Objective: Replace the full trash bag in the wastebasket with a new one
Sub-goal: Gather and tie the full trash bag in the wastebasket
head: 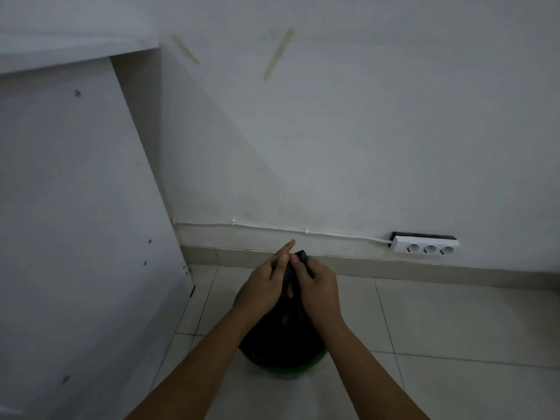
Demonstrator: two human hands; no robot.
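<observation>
White power strip (pixel 425 247) against wall (pixel 333 131)

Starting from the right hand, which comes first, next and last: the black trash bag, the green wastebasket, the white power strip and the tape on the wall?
1. Black trash bag: its gathered neck is in the grip of the right hand.
2. Green wastebasket: just below, on the floor.
3. White power strip: off to the right, low on the wall.
4. Tape: high up on the wall.

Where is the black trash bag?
Low in the middle, the black trash bag sits in the green wastebasket, with both hands pinching its top.
</observation>
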